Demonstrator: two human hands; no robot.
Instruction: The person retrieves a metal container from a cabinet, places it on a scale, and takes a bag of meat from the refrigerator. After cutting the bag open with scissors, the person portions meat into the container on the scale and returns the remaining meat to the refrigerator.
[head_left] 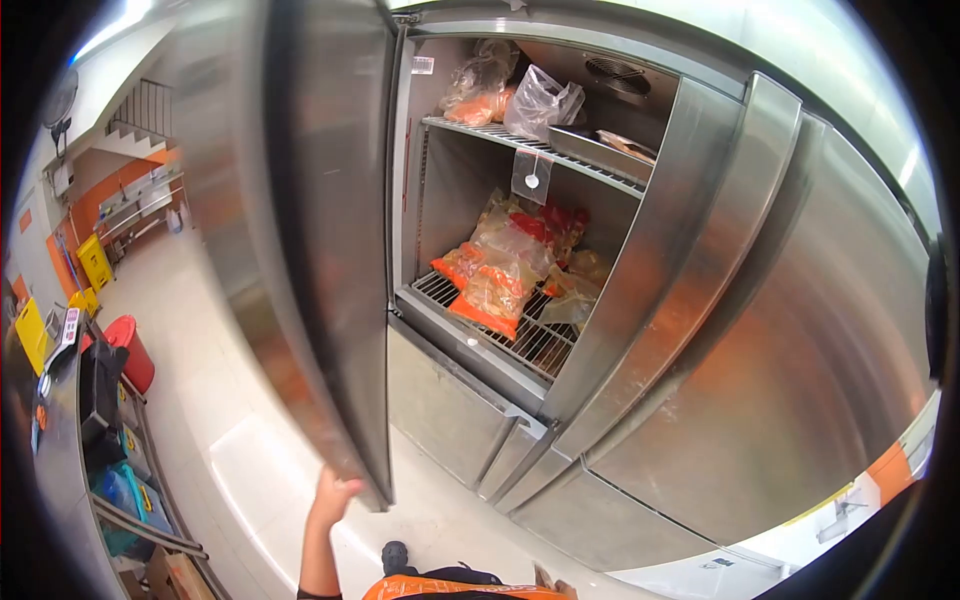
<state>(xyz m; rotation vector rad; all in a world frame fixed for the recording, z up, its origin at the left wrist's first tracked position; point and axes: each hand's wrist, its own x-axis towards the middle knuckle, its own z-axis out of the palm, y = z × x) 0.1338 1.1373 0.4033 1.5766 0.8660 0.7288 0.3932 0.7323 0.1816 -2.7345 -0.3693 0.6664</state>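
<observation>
My left hand (333,494) is at the lower corner of the open steel fridge door (345,250), its fingers wrapped round the door's edge. Inside the fridge, clear bags with orange and red contents (500,280) lie on the lower wire rack (545,345). The upper rack (490,130) bears a bag with orange contents (480,100), a whitish plastic bag (543,103) and a metal tray (600,150). A small round thermometer (532,182) hangs below that rack. My right hand does not show.
A closed steel door (800,300) stands at the right. On the left are a steel table (60,430) with bins beneath, a red bucket (130,350) and yellow floor signs (95,262). Stairs (130,140) rise at the back left.
</observation>
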